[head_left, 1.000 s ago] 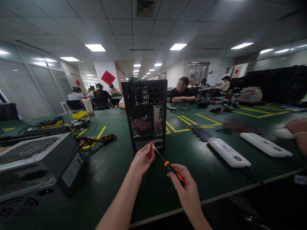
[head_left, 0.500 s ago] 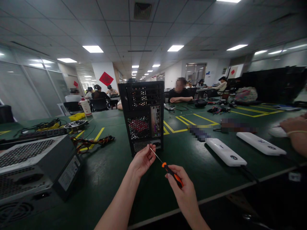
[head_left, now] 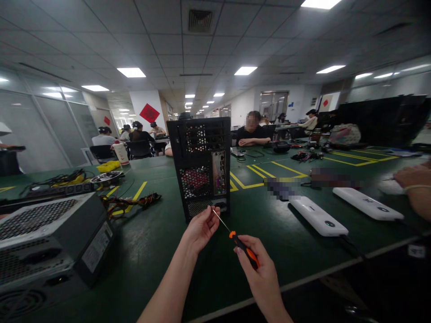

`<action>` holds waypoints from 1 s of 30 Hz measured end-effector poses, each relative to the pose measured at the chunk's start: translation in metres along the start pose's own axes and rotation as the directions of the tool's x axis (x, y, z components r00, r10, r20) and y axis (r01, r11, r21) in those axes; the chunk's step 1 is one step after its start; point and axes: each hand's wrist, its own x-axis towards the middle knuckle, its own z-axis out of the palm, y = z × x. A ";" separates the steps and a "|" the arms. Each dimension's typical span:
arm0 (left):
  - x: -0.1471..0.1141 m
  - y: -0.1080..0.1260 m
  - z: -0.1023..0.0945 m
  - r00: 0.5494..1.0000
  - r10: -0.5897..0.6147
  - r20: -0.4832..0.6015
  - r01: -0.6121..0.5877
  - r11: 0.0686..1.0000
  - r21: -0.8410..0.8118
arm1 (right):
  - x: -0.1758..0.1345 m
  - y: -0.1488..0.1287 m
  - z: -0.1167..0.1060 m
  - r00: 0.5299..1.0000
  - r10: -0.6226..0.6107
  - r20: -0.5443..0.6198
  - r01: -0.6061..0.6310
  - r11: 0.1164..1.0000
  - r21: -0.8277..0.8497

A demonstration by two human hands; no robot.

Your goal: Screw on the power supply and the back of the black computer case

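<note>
Green desk (head_left: 141, 242), right hand (head_left: 260, 267) gripping a screwdriver (head_left: 232, 235), left hand (head_left: 202, 226) pinching its tip; apparently not on the computer case (head_left: 206, 159) beyond yet.

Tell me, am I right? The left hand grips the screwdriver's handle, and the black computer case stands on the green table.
Almost: the head view shows the right hand gripping the screwdriver's handle. The computer case does stand on the table.
</note>
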 end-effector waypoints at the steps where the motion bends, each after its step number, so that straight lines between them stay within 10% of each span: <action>1: 0.000 0.000 0.000 1.000 -0.001 0.001 0.001 1.000 0.005 | 0.000 0.000 0.000 1.000 -0.005 0.000 0.005 1.000 0.000; 30: 0.001 0.001 -0.003 0.982 0.191 0.001 -0.175 0.896 0.408 | 0.000 -0.001 0.001 0.999 -0.045 0.017 0.047 0.995 -0.089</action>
